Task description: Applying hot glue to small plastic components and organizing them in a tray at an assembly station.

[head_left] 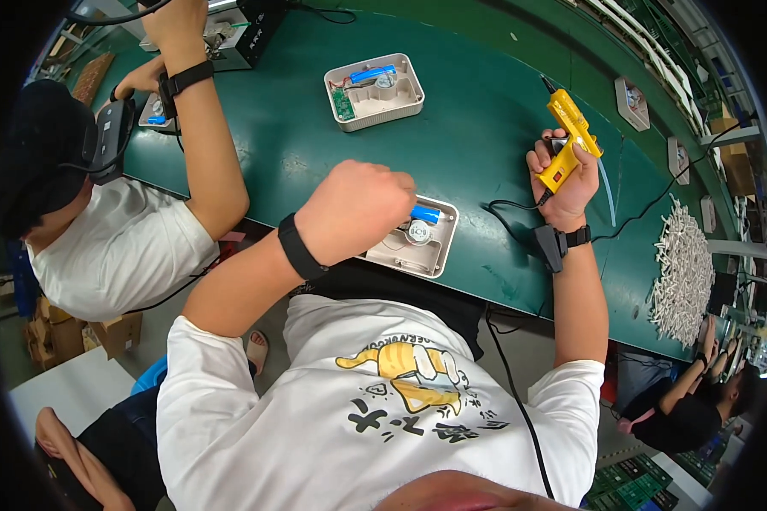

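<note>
Gripping angular yellow plastic glue gun (575, 124)

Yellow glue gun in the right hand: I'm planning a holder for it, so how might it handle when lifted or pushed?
The yellow glue gun is probably stiff, its body looking like hard plastic. Its black cord may drag when it moves. The thin, pale stick trailing from its rear may swing or bend.

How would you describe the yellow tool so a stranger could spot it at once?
Start from the long green table. Toward its right, the wearer's right hand grips a gun-shaped yellow tool, its dark tip pointing away. Bright yellow sets it apart from the pale casings.
</note>
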Demonstrator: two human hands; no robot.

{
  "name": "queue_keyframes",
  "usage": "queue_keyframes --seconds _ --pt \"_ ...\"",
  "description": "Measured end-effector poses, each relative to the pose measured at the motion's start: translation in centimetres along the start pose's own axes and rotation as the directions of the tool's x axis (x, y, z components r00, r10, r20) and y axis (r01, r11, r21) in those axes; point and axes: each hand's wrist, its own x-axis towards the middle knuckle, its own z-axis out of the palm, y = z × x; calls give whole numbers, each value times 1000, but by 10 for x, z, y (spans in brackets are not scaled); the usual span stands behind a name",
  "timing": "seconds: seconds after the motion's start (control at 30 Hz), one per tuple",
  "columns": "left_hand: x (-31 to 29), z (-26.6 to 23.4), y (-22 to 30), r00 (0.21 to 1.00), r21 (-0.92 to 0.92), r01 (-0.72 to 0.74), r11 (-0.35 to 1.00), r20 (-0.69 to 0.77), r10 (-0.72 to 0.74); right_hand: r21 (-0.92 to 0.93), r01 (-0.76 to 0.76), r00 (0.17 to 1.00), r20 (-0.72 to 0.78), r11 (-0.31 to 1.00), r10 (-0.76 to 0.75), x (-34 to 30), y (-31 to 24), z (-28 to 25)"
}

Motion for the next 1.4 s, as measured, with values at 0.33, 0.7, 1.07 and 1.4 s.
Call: queue_keyframes --seconds 0.33,0.7,1.07,1.4 --pt "-32 28 8 782 -647 96 756 -421 -460 -554 -175 979 -9 814 204 -116 -24 81" --pt "-41 77 14 569 -784 -113 610 -554 -608 -956 -130 927 -24 262 374 -128 19 141" --pt "-38 63 14 590 -678 -62 732 -617 -521 -954 -125 921 -9 273 390 -127 20 141" --pt "-34 55 11 727 -709 -61 703 -514 -455 -884 -294 942 -204 363 267 -152 1 108"
